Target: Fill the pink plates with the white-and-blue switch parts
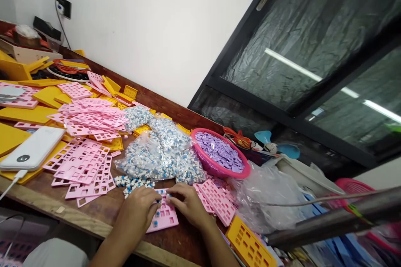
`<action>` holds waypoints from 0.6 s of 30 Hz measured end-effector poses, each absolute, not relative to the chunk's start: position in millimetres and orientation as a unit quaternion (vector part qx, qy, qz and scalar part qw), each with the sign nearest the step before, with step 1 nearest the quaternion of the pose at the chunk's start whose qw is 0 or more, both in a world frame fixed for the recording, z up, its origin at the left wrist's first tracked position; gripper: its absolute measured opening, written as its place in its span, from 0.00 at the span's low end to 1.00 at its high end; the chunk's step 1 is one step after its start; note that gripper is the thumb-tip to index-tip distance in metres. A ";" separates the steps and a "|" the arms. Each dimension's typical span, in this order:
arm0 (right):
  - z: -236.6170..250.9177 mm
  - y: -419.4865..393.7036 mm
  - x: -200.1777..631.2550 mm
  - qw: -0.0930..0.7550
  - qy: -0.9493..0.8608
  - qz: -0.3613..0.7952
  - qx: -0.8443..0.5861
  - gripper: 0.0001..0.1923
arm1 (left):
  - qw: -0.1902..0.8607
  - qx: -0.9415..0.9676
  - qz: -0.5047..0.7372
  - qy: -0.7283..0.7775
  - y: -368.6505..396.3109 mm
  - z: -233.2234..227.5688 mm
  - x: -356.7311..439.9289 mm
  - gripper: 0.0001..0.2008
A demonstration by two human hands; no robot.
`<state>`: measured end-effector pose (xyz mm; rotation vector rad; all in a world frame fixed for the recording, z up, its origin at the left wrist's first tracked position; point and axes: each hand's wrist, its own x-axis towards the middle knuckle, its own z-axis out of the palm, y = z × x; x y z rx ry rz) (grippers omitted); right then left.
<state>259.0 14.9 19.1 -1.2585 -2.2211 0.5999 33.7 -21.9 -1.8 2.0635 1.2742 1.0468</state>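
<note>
A pink plate with square holes (166,217) lies at the table's front, with small blue-and-white pieces like key switches in some holes. My left hand (142,204) is over its left side, thumb and fingers drawn together; what they hold is too small to make out. At the plate's far right edge, my right hand (188,203) has its thumb and forefinger closed near a tiny bluish piece, and I cannot tell whether it is gripped. Loose blue-and-white pieces (133,183) are heaped just beyond my left hand. Behind both hands sit clear bags of the same pieces (159,154).
Pink plates (83,162) are stacked at the left, beside a white power bank (33,148) with a cable. A pink basket (246,169) holds purple pieces. More pink plates (217,200), a yellow plate (250,244) and clear plastic bags (266,200) lie right. A dark pole (338,219) juts in.
</note>
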 end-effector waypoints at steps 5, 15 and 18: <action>12.6 15.5 253.3 0.253 -0.828 0.201 -0.457 0.05 | 0.200 0.819 0.293 0.451 -16.2 -9.6 44.1 0.13; 13.7 17.0 264.1 0.222 -0.851 0.215 -0.426 0.05 | 0.179 0.819 0.256 0.482 -17.6 -4.1 46.6 0.12; 14.3 17.1 263.7 0.229 -0.851 0.210 -0.424 0.04 | 0.178 0.819 0.277 0.470 -15.9 -6.5 48.1 0.11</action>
